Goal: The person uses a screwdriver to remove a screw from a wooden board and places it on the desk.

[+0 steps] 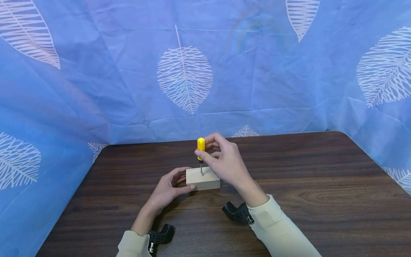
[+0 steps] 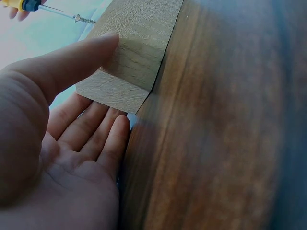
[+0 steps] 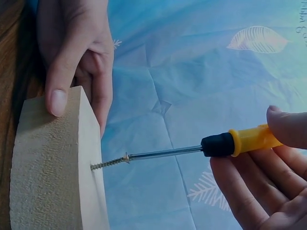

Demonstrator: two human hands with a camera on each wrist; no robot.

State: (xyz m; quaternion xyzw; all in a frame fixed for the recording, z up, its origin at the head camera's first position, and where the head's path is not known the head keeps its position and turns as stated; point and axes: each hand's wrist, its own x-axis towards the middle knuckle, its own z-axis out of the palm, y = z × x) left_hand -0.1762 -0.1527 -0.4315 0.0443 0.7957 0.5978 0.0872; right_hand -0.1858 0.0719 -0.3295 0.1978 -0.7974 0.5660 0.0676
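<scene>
A pale wooden block (image 1: 203,185) lies on the dark table. My left hand (image 1: 165,191) grips its left end, thumb on the near side and fingers behind. A screw (image 3: 110,163) stands in the block's top face, most of its thread showing above the wood. My right hand (image 1: 229,160) holds a screwdriver (image 1: 201,148) upright by its yellow handle, between thumb and fingers. In the right wrist view the black collar (image 3: 218,145) and steel shaft (image 3: 165,153) show, with the shaft's tip at the screw head. The left wrist view shows the left thumb pressed on the block.
The brown wood-grain table (image 1: 305,185) extends around the block. Behind it hangs a blue cloth (image 1: 128,71) with white leaf prints. Black wrist mounts (image 1: 162,233) sit at both cuffs, close over the table.
</scene>
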